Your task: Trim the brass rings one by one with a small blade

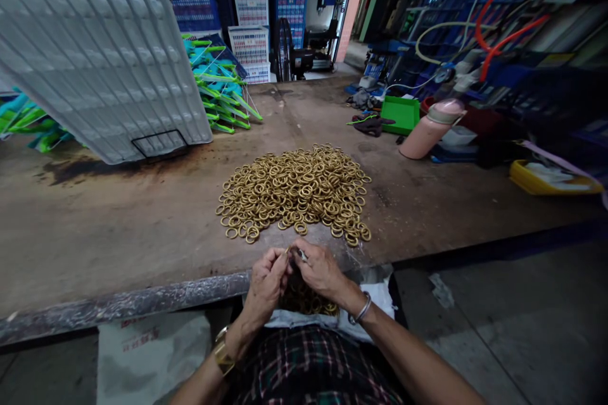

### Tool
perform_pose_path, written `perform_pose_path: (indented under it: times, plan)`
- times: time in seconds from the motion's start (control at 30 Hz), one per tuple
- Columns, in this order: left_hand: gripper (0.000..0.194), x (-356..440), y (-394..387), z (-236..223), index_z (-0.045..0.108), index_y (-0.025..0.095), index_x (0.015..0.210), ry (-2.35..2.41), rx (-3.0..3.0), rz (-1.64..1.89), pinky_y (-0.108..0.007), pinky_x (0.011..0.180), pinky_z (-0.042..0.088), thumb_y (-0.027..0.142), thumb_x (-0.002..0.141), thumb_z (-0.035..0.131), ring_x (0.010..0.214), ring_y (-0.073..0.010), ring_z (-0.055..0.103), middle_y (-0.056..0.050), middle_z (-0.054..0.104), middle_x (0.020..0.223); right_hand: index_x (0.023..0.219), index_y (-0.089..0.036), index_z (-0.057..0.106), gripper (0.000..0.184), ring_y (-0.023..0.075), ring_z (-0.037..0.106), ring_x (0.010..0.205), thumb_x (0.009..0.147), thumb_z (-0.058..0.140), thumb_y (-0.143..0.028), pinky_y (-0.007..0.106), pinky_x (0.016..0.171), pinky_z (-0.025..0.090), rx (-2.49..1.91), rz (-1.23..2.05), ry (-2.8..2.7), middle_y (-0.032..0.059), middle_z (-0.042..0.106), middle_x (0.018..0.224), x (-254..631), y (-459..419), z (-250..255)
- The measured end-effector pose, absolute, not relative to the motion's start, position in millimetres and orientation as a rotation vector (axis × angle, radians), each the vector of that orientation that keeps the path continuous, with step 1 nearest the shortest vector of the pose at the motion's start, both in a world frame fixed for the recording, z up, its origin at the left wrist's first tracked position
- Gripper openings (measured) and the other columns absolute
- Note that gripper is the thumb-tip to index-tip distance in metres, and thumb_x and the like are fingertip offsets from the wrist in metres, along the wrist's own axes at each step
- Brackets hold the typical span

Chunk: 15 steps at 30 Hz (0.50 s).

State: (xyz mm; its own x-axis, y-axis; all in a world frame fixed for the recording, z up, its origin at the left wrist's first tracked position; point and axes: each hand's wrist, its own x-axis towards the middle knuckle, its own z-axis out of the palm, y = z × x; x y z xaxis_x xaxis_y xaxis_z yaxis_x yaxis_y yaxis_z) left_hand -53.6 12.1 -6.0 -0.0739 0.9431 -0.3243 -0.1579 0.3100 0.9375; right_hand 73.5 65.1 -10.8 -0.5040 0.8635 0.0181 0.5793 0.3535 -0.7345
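A heap of brass rings (pixel 297 193) lies on the worn table (pixel 118 228) just beyond my hands. My left hand (pixel 266 285) and my right hand (pixel 320 269) meet at the table's near edge, fingers pinched together around a small ring and a little metal piece (pixel 300 254). Which hand holds which part is hard to tell. Below my hands a white bag (pixel 380 297) on my lap holds more brass rings (pixel 306 300). A gold watch is on my left wrist, a bangle on my right.
A large white plastic crate (pixel 95 44) leans on the table at the left, with green and blue plastic parts (pixel 221 88) behind it. A pink flask (pixel 430 130), a green tray (pixel 401 114) and a yellow tray (pixel 546 180) stand at the right. Stacked crates fill the background.
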Motion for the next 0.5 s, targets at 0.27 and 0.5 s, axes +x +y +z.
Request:
perform_pose_path:
  times: [0.27,0.5]
  plan:
    - [0.034,-51.2,12.6,-0.8,0.048,0.017,0.069,1.374,0.906,1.097,-0.018,0.039,0.026,0.051,0.074,0.050,0.040,-0.0056,0.033,0.007,0.041,0.050,0.086,-0.018,0.052,0.022,0.0130,0.044,0.058,0.069,0.040,-0.009,0.024,0.056,0.024,-1.263,0.735,-2.468,0.0006,0.055,0.065,73.0,61.9,-11.3]
    - [0.033,-52.8,10.9,-5.8,0.048,0.018,0.069,1.384,0.988,1.113,-0.019,0.041,0.026,0.049,0.077,0.047,0.041,-0.0063,0.031,0.007,0.039,0.050,0.093,-0.017,0.050,0.026,0.0144,0.047,0.063,0.071,0.039,-0.010,0.026,0.058,0.024,-1.288,0.673,-2.568,0.0027,0.058,0.073,74.5,59.4,-10.8]
